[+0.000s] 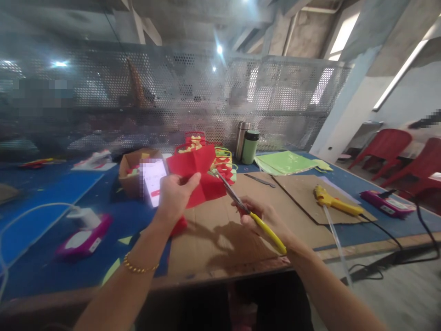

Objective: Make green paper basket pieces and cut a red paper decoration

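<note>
Pinched between the thumb and fingers of my left hand (177, 191) is a sheet of red paper (210, 186), held up above the table with creases across it. My right hand (260, 216) grips yellow-handled scissors (267, 232), whose blades point up and left to the sheet's right edge. Whether the blades are closed on the paper I cannot tell. Under both hands lies a flat piece of brown cardboard (203, 248). Behind the sheet are red and yellow-green paper pieces (225, 168), partly hidden by it. A lit phone (155, 181) leans just left of my left hand.
A cardboard box (129, 177) stands left. At the back are a steel flask (242, 133), a green bottle (251, 147) and green sheets (287, 162). A yellow glue gun (337, 202) with a cord lies right. Purple power strips (86, 239) sit on both sides.
</note>
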Tool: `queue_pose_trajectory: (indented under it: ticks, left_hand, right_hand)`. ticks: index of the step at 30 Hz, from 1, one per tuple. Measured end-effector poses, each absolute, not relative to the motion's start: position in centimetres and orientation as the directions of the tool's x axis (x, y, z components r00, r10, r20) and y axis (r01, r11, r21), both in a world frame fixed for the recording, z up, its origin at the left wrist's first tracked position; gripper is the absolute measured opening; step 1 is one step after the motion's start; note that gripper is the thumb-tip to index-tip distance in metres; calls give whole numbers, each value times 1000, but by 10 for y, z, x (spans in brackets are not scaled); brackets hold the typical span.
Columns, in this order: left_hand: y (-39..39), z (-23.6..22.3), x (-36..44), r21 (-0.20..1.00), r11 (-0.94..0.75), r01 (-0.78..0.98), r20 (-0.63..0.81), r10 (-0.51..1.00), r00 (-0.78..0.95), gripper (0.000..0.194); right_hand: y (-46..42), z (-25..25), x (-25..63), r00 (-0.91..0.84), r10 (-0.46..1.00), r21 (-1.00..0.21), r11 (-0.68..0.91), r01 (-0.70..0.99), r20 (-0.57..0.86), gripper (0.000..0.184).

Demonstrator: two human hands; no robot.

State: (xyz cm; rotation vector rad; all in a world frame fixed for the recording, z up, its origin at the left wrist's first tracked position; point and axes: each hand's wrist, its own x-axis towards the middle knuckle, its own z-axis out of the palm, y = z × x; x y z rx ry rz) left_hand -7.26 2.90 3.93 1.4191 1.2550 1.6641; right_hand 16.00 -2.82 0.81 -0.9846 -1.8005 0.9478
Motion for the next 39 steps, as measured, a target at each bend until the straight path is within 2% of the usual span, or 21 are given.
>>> queue_pose_trajectory:
  ticks: [11,23,27,32,39]
  left_hand:
    - [27,42,-71,902,-373,219,418,882,-218,35]
    - [28,43,-70,884,-391,257,448,867,-220,38]
    - [31,40,-72,888,-381,256,437,874,-214,38]
    - [36,38,-76,878,-421,230,472,843,-260,37]
    - [36,45,-81,864,-457,211,503,782,-368,34]
  right_hand:
    - [-30,8,160,-260,919,-869,373,326,297,50]
    - [-27,1,163,-198,941,-893,325,310,274,52]
    - [-29,-2,167,-178,933,-882,356,309,314,49]
    - [-33,-2,176,-244,894,-834,440,332,375,44]
    - [-39,0,180,-371,877,-773,455,443,304,52]
